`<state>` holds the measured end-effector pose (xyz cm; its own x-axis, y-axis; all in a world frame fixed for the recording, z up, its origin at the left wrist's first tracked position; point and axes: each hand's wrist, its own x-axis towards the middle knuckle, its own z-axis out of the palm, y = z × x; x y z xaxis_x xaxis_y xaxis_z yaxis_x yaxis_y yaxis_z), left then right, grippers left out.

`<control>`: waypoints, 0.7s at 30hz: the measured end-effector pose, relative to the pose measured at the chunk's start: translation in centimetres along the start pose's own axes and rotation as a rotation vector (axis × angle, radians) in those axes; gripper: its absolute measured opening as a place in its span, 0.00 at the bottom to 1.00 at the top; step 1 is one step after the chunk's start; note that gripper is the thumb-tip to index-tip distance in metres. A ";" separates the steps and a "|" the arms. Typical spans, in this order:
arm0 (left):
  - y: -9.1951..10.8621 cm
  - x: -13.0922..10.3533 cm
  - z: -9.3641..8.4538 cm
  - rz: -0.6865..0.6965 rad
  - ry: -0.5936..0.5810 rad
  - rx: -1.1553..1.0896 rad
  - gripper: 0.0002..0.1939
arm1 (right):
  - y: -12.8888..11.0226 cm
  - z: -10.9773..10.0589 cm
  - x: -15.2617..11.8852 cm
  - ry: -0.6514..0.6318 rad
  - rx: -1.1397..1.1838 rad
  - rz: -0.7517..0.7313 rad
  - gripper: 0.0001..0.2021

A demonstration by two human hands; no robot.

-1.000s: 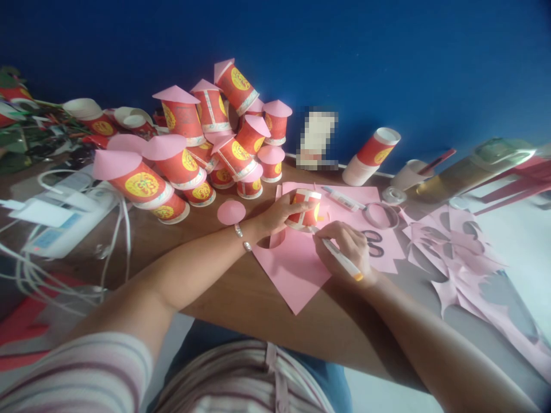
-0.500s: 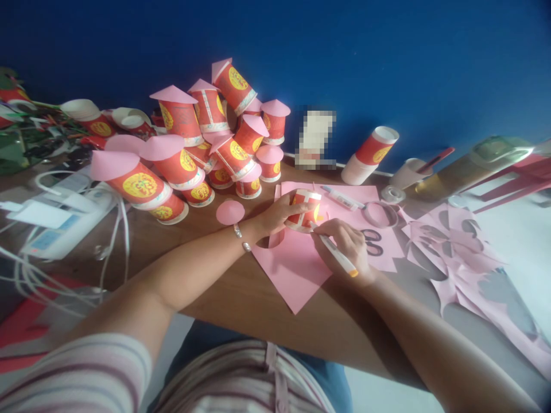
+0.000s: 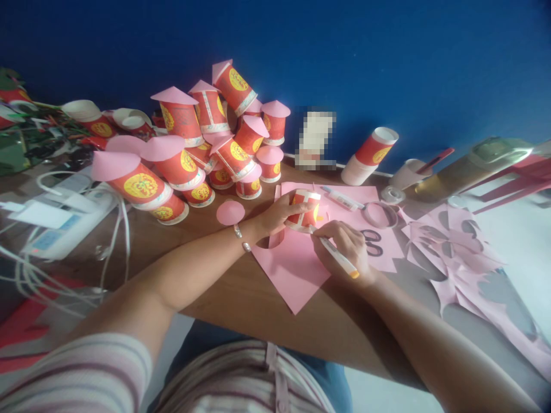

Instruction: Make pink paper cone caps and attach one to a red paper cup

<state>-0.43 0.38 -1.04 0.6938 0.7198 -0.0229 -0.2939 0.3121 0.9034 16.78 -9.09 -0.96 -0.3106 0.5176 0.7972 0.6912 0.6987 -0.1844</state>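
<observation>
Below a blue wall (image 3: 353, 63), cone-topped red cups (image 3: 238, 150) are crowding the surface (image 3: 232, 287), seemingly finished. The grip of the left hand (image 3: 282, 215) is clamping a coneless, seemingly unfinished cup (image 3: 306, 218) above pink paper (image 3: 297, 269); the right hand (image 3: 348, 244) is pinching a pen (image 3: 338, 256) at its rim.

A red-and-white cup (image 3: 307, 218) tilts, a slanting white marker (image 3: 340, 258) at its rim.

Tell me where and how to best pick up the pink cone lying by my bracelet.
Probably pinch the pink cone lightly by opposite points on its edge, coming from above and the left: it seems to sit wide side down, and its shallow peak offers little to hold. The piled cups stand behind it, and the bracelet is close on its right.
</observation>
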 end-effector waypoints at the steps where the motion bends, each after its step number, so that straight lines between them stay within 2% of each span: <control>1: 0.0 0.0 0.0 0.006 0.005 -0.009 0.20 | 0.0 -0.1 0.0 0.004 0.020 -0.012 0.10; 7: -0.1 0.1 -0.1 -0.016 0.041 -0.039 0.21 | -0.2 -0.3 0.2 0.011 0.089 -0.035 0.11; 11: -0.2 0.3 -0.4 -0.022 0.061 -0.061 0.18 | -0.3 -0.4 0.4 0.013 0.095 -0.033 0.11; 18: -0.8 0.9 -0.8 0.014 0.077 -0.206 0.15 | -0.4 -0.2 0.3 -0.008 0.142 -0.053 0.13; 21: -1.3 1.1 -1.1 0.038 0.073 -0.197 0.14 | -0.2 0.0 -0.1 -0.005 0.146 -0.041 0.13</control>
<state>0.03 1.48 -2.67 0.6327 0.7739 -0.0277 -0.4468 0.3940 0.8032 16.62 -9.27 -1.00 -0.3403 0.4892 0.8031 0.5754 0.7838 -0.2337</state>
